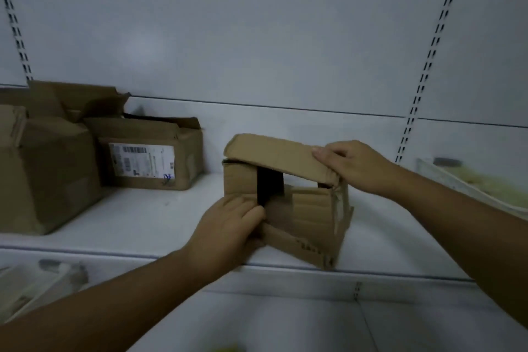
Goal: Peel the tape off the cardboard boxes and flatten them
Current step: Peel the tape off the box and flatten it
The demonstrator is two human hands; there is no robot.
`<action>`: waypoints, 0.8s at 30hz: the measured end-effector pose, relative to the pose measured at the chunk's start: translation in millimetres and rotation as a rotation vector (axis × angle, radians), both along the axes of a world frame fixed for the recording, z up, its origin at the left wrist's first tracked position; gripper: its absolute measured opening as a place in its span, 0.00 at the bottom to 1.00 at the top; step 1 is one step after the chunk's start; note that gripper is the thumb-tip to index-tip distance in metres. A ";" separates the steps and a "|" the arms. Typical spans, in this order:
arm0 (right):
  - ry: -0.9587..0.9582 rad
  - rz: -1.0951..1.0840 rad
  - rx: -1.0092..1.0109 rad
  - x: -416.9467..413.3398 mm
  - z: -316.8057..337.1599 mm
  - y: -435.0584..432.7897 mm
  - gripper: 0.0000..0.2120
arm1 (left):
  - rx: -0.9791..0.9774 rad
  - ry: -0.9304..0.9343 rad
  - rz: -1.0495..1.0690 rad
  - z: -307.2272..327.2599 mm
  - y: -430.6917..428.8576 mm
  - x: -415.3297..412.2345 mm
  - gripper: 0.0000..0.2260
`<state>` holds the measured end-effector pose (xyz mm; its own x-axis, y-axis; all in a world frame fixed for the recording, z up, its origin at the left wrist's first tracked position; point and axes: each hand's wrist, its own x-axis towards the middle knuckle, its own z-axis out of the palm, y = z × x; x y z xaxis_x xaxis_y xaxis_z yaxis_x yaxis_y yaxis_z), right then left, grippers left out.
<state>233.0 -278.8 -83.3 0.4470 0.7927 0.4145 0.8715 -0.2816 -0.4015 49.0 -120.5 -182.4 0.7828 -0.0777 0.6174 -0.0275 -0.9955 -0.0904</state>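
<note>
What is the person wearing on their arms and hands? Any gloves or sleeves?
Nothing that shows. The bare left hand and bare right hand have no gloves, and no rings can be made out in this dim picture. The left forearm and right forearm are uncovered all the way to the picture's edge: no sleeve, watch or bracelet is in view.
</note>
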 end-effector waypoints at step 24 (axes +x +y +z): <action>0.282 0.128 -0.150 -2.9 -79.5 99.0 0.42 | -0.131 -0.028 0.011 20.0 74.0 -68.1 0.18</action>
